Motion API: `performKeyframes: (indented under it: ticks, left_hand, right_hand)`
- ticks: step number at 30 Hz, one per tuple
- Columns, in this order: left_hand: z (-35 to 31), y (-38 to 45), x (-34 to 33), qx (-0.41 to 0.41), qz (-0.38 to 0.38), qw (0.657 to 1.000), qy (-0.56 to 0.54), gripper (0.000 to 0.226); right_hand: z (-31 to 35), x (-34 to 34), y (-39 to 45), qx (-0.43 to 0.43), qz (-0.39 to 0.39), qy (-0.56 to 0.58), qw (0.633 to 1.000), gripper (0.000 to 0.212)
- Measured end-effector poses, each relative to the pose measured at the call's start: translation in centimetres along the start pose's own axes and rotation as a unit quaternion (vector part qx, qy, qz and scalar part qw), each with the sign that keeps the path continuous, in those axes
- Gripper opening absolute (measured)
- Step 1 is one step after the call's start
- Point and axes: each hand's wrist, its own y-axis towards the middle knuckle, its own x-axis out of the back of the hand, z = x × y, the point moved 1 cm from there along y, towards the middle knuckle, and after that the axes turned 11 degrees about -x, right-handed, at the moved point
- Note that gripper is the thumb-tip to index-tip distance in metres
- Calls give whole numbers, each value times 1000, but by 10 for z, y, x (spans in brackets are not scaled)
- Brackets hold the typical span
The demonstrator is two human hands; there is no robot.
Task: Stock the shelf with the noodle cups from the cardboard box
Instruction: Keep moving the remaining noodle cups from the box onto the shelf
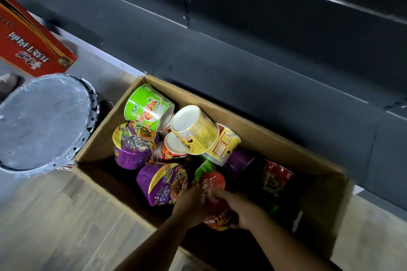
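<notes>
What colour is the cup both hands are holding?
Red noodle cup, dark printed wrap; head view.

Floor (55, 215) of pale wood-look planks, dim light. Dark grey metal shelving (253, 39) runs along the far side, a slotted upright (186, 6) in its back panel, one streak of glare near the top. At left, a red carton (28, 44) and a round grey lid (41, 121), both on the floor.

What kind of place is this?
Probably a shop aisle during restocking: dark, bare metal shelving, an open cardboard box of assorted noodle cups on the floor, and a red carton nearby.
</notes>
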Motion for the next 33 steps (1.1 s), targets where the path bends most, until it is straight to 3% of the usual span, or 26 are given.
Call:
performKeyframes:
  ticks: [4, 6, 10, 12, 16, 19, 22, 25, 28, 33]
  left_hand:
    - [-31, -30, 18, -32, 6, 999, -6, 76]
    - [-46, -43, 32, -59, 0, 998, -17, 89]
    - [-80, -76, 77, -107, -3, 979, -176, 117]
    - [-115, -111, 111, -130, 17, 966, -224, 129]
    - [-176, -179, 169, -203, 33, 940, -271, 109]
    - [-207, -223, 210, -225, 30, 930, -288, 134]
    - [-242, -264, 241, -262, 40, 912, -313, 126]
    - [-278, -304, 261, -297, 66, 896, -323, 104]
    - [-303, -335, 276, -295, 90, 890, -337, 101]
    - [-348, -370, 305, -338, 65, 868, -357, 98]
  right_hand:
    - [-1, 27, -75, -3, 9, 37, 999, 68]
    - [2, 40, -116, -7, 18, 58, 998, 81]
    - [18, 56, -213, 12, 27, 60, 998, 106]
    - [29, 60, -262, 32, 48, 48, 997, 105]
    - [45, 68, -364, 83, 84, 30, 993, 73]
    - [50, 76, -433, 108, 117, 9, 987, 78]
    - [53, 82, -493, 125, 166, -30, 978, 86]
    - [55, 88, -545, 158, 213, -93, 960, 103]
    - [58, 95, -589, 186, 250, -144, 939, 101]
    - [67, 113, -654, 257, 253, -200, 911, 105]
